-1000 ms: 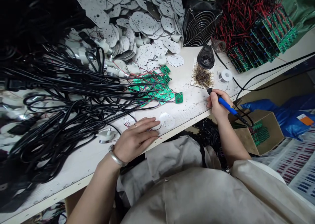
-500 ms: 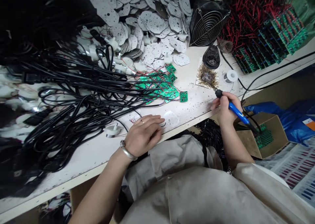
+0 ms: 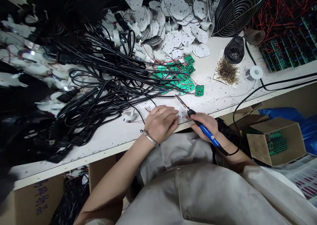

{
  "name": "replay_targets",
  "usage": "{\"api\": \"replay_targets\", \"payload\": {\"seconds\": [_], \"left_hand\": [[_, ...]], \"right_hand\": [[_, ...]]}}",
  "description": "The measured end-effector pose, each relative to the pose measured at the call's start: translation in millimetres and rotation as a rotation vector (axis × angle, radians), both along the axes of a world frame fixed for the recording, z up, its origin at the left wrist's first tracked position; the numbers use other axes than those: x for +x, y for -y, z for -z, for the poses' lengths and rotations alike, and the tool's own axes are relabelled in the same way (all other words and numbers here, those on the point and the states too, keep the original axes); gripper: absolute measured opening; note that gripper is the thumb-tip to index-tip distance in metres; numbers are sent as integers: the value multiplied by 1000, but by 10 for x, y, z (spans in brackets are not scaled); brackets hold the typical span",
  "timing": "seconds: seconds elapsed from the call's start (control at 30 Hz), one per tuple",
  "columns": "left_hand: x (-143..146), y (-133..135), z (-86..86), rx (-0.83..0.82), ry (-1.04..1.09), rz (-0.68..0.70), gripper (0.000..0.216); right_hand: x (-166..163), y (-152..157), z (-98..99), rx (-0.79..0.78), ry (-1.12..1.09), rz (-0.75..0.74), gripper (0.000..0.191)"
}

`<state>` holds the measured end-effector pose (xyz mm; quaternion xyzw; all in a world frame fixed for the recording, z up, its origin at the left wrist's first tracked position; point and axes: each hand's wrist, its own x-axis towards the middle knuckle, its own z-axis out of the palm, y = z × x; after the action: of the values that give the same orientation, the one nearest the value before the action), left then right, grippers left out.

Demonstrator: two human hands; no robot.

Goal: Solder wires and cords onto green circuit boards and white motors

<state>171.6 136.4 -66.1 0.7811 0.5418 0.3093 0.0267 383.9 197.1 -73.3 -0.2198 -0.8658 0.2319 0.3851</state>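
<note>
Soldering iron (image 3: 205, 131) has moved from the debris pile (image 3: 226, 71) to near the left hand (image 3: 162, 123). Right hand (image 3: 210, 121) grips it, fingers closed; left hand's finger hold cannot be determined.

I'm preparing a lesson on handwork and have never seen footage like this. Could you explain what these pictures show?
There is no machine here: the hands are a person's own bare hands. Every picture comes from one camera worn on that person's head, looking forward and down.

On the pale bench lie black cables, green circuit boards, pale plates, a fan and a spool of wire.

The right hand holds what looks like a blue soldering iron. The left hand rests at the bench's front, with thin red wires beside it; whatever is under its palm is hidden.
</note>
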Motion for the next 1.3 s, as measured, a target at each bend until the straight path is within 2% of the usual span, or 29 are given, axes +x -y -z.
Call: {"api": "replay_targets", "payload": {"seconds": [0.13, 0.3, 0.37, 0.6, 0.87, 1.13, 1.3], "left_hand": [[52, 15, -4, 14, -41, -36, 4], [81, 7, -48, 15, -59, -57, 7], [81, 1, -56, 26, -66, -58, 8], [76, 3, -39, 42, -67, -63, 9], [80, 3, -30, 21, -56, -64, 9], [80, 5, -26, -23, -49, -69, 12], [76, 8, -40, -41, -36, -60, 12]], "right_hand": [[31, 44, -21, -30, -19, 4, 32], [144, 140, 27, -489, -316, 173, 20], [204, 141, 55, -563, -391, 219, 19], [280, 48, 46, -480, -230, 184, 24], [277, 25, 1, -424, -216, 122, 18], [334, 33, 81, -541, -255, 173, 20], [344, 32, 99, -500, -209, 154, 20]]}}
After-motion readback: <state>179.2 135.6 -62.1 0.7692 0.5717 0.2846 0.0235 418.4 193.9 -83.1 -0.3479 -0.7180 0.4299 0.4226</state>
